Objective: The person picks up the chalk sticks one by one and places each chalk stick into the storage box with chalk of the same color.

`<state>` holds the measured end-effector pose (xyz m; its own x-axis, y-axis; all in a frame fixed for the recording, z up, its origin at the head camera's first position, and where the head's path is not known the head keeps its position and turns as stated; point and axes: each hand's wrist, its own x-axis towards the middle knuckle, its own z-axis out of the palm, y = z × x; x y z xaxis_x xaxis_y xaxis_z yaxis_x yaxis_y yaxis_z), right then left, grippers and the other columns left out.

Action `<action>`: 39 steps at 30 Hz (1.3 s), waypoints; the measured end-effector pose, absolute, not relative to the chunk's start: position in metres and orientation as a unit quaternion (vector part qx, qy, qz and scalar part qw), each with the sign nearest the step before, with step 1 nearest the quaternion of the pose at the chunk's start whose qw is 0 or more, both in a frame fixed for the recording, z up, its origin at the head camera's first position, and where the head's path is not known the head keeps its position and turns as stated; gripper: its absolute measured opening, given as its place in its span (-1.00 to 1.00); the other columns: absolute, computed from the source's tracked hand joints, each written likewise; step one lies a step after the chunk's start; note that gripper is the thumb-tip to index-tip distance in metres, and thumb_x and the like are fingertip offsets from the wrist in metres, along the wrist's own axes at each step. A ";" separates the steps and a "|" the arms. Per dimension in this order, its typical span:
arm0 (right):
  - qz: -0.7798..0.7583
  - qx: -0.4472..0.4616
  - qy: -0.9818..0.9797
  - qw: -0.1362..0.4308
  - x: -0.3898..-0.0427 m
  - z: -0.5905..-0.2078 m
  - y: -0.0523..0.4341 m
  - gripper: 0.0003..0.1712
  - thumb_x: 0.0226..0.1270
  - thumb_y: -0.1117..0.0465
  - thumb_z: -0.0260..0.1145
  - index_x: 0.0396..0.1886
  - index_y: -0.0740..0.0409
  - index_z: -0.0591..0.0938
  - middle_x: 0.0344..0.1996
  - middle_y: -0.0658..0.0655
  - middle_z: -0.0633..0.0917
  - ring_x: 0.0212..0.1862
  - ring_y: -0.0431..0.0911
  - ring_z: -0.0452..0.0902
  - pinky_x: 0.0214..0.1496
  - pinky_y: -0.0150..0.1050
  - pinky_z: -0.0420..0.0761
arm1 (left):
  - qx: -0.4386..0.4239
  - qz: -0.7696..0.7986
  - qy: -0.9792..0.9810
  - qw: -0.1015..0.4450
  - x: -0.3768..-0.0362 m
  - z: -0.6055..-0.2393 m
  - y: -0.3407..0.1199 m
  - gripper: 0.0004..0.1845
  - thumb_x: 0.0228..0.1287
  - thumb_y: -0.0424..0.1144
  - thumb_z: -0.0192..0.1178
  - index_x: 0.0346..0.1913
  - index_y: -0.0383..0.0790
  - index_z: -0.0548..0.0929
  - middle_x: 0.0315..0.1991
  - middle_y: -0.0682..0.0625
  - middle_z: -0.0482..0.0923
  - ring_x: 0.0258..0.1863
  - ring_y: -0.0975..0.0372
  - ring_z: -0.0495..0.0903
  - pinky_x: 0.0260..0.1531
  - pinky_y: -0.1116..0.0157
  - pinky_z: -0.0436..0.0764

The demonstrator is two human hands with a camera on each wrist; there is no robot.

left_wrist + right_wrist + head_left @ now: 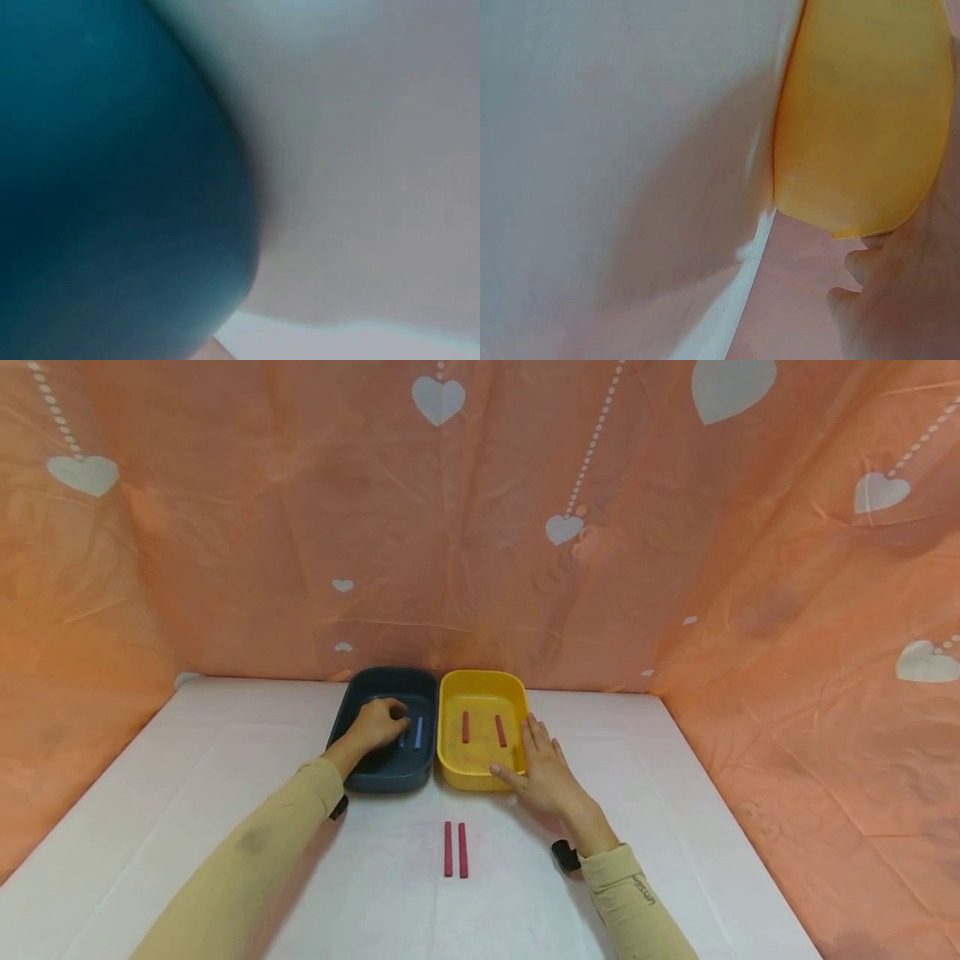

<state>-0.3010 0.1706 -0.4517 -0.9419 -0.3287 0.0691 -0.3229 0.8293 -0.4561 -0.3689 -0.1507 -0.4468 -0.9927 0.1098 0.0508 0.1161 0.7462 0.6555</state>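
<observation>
My left hand (377, 724) reaches into the dark blue tray (386, 782), its fingers curled and thumb and fingertips at the top end of a slim blue stick (402, 740). A second blue stick (418, 733) lies just right of it on the tray floor. In the left wrist view, the tray's outer wall (127, 187) fills the left side and my fingers are hidden. My right hand (547, 774) spreads along the right side of the yellow tray (480, 781), thumb over its near right corner. Two red sticks (465, 727) lie apart inside that tray.
Two more red sticks (448, 849) lie side by side on the white tablecloth (375, 893), in front of the trays. The trays stand next to each other near the back edge. Orange curtains (480, 568) with white hearts enclose the back and sides.
</observation>
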 end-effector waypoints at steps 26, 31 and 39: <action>-0.237 -0.175 0.956 -0.002 -0.300 -0.453 0.170 0.24 0.44 -0.41 0.20 0.67 0.33 -0.11 0.69 0.27 -0.16 0.68 0.20 -0.26 0.65 0.16 -0.19 | -0.103 -0.509 -0.853 0.059 -0.288 -0.413 -0.114 -0.59 0.50 -0.27 0.26 0.32 -0.31 0.59 0.16 -0.21 0.53 -0.18 0.14 0.69 -0.20 0.27 0.72; -0.237 -0.173 0.956 -0.001 -0.300 -0.453 0.170 0.24 0.45 -0.40 0.19 0.67 0.33 -0.12 0.69 0.27 -0.17 0.68 0.19 -0.27 0.65 0.16 -0.19 | -0.115 -0.520 -0.845 0.053 -0.271 -0.412 -0.107 -0.60 0.47 -0.29 0.27 0.30 -0.29 0.60 0.16 -0.18 0.53 -0.03 0.07 0.66 -0.10 0.23 0.74; -0.236 -0.170 0.957 -0.001 -0.299 -0.452 0.170 0.23 0.45 -0.39 0.20 0.67 0.32 -0.11 0.69 0.26 -0.17 0.68 0.18 -0.28 0.65 0.15 -0.19 | -0.160 -0.501 -0.848 0.061 -0.252 -0.427 -0.095 -0.65 0.39 -0.33 0.34 0.20 -0.24 0.68 0.07 -0.11 0.62 -0.03 0.11 0.66 0.02 0.20 0.67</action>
